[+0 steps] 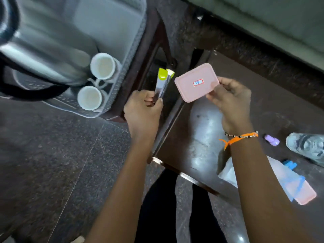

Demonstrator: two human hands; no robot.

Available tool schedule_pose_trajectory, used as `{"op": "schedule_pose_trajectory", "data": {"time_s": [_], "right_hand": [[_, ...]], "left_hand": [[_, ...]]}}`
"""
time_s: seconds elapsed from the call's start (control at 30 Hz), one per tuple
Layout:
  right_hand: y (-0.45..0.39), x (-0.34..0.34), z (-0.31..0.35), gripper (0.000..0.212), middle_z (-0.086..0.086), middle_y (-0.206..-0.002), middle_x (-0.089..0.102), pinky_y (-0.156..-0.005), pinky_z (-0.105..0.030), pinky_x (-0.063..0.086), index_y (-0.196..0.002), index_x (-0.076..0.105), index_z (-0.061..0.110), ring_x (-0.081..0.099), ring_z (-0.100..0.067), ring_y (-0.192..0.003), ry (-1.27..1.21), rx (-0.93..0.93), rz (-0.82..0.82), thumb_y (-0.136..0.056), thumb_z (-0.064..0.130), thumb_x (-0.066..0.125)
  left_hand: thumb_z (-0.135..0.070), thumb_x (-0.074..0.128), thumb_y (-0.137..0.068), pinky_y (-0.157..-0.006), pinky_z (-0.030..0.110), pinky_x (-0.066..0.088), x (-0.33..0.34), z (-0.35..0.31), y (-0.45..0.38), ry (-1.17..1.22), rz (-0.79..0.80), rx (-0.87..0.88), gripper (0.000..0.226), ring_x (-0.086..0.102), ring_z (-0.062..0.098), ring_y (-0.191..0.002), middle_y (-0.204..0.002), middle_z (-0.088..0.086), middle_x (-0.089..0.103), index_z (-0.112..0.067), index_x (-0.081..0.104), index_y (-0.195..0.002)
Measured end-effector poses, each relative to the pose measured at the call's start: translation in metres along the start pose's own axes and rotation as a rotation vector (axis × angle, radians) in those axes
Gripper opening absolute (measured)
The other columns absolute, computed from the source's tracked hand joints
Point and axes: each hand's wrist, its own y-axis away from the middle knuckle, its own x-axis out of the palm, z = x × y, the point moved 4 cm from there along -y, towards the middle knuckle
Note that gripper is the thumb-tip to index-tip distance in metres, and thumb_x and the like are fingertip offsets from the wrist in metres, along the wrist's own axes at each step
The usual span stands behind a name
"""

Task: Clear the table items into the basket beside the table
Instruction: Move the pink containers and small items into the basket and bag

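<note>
My left hand (142, 109) grips metal tongs (163, 83) with yellow-green tips, held past the left edge of the dark table (201, 123), close to the basket. My right hand (231, 99) pinches a pink rectangular lid (197, 82) with a small red-framed label, over the table's far left corner. The pale grey basket (133, 42) sits on a stool left of the table. It holds two white cups (103, 66) lying on their sides and a steel flask with a black handle (43, 55).
On the table at the right lie a small purple bottle (272, 139), a crumpled clear plastic bottle (306, 145) and a clear container with blue clips on a pink lid (294, 183). A sofa edge (263, 20) runs along the back. Dark tiled floor lies below.
</note>
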Motion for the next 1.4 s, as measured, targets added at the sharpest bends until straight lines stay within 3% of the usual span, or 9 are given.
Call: {"op": "schedule_pose_trajectory", "data": {"time_s": [0.13,0.27,0.4,0.67,0.93,1.03,1.1,1.23,1.4], "right_hand": [[0.003,0.075,0.04,0.017,-0.01,-0.08,0.059,-0.063,-0.015,0.055,-0.106,0.063,-0.001,0.058,-0.01,-0.07,-0.048,-0.075,0.115,-0.091,0.0,0.054],[-0.004,0.125,0.068,0.019,-0.014,-0.083,0.06,-0.062,-0.015,0.055,-0.106,0.064,-0.005,0.057,-0.01,-0.068,0.003,-0.163,0.142,-0.09,0.0,0.053],[-0.015,0.148,0.074,0.017,-0.004,-0.072,0.061,-0.064,-0.017,0.055,-0.101,0.065,-0.003,0.059,-0.008,-0.065,0.033,-0.186,0.087,-0.088,0.0,0.055],[-0.026,0.154,0.052,0.02,-0.012,-0.085,0.063,-0.062,-0.016,0.056,-0.105,0.064,-0.005,0.062,-0.014,-0.074,0.079,-0.141,0.037,-0.088,-0.001,0.054],[-0.035,0.169,0.059,0.018,-0.017,-0.086,0.065,-0.062,-0.017,0.055,-0.099,0.068,-0.001,0.064,-0.015,-0.074,0.172,-0.249,0.063,-0.085,-0.001,0.056],[-0.04,0.19,0.071,0.021,-0.014,-0.081,0.065,-0.066,-0.024,0.06,-0.098,0.07,-0.001,0.067,-0.018,-0.073,0.328,-0.352,0.118,-0.082,0.0,0.056],[-0.043,0.204,0.076,0.026,-0.013,-0.082,0.069,-0.079,-0.036,0.059,-0.098,0.072,0.003,0.07,-0.026,-0.081,0.55,-0.443,0.136,-0.079,0.004,0.055],[-0.042,0.228,0.074,0.031,-0.009,-0.104,0.072,-0.089,-0.032,0.048,-0.104,0.071,0.015,0.061,-0.028,-0.104,0.999,-0.641,0.075,-0.081,0.013,0.05],[-0.048,0.239,0.059,0.032,-0.012,-0.129,0.054,-0.096,-0.042,0.038,-0.116,0.062,0.004,0.04,-0.035,-0.123,1.407,-0.773,0.016,-0.093,0.009,0.04]], "left_hand": [[-0.019,0.069,-0.075,-0.077,0.035,0.057,-0.06,-0.013,-0.04,0.046,-0.152,0.0,0.017,0.07,0.015,-0.074,-0.081,0.002,0.073,-0.013,0.073,-0.091],[-0.026,0.062,-0.078,-0.08,0.039,0.052,-0.08,-0.024,-0.085,-0.138,-0.182,0.035,0.021,0.069,0.026,-0.088,-0.09,0.01,0.074,-0.017,0.074,-0.094],[-0.017,0.056,-0.078,-0.079,0.035,0.048,-0.071,-0.031,-0.135,-0.326,-0.131,0.007,0.023,0.063,0.033,-0.096,-0.098,0.012,0.071,-0.012,0.07,-0.095],[-0.001,0.054,-0.083,-0.082,0.042,0.049,-0.044,-0.029,-0.189,-0.467,-0.008,0.003,0.021,0.059,0.038,-0.107,-0.116,0.016,0.061,-0.006,0.062,-0.102],[0.002,0.04,-0.084,-0.083,0.028,0.035,-0.069,-0.016,-0.145,-0.175,-0.081,-0.026,0.039,0.055,0.032,-0.11,-0.119,0.014,0.063,-0.006,0.062,-0.116],[0.005,0.039,-0.084,-0.092,0.024,0.034,-0.079,-0.006,-0.11,-0.073,-0.1,-0.074,0.048,0.054,0.027,-0.116,-0.125,0.011,0.062,-0.011,0.059,-0.125],[0.006,0.042,-0.086,-0.092,0.023,0.03,-0.078,-0.002,-0.096,-0.085,-0.101,-0.086,0.049,0.051,0.026,-0.121,-0.129,0.009,0.059,-0.014,0.056,-0.129],[0.006,0.046,-0.087,-0.09,0.027,0.027,-0.069,0.006,-0.089,-0.172,-0.036,-0.079,0.046,0.049,0.03,-0.121,-0.134,0.009,0.054,-0.01,0.053,-0.13],[0.006,0.045,-0.087,-0.087,0.026,0.03,-0.063,0.01,-0.083,-0.182,-0.01,-0.032,0.047,0.049,0.028,-0.12,-0.135,0.007,0.054,-0.012,0.053,-0.13]]}}
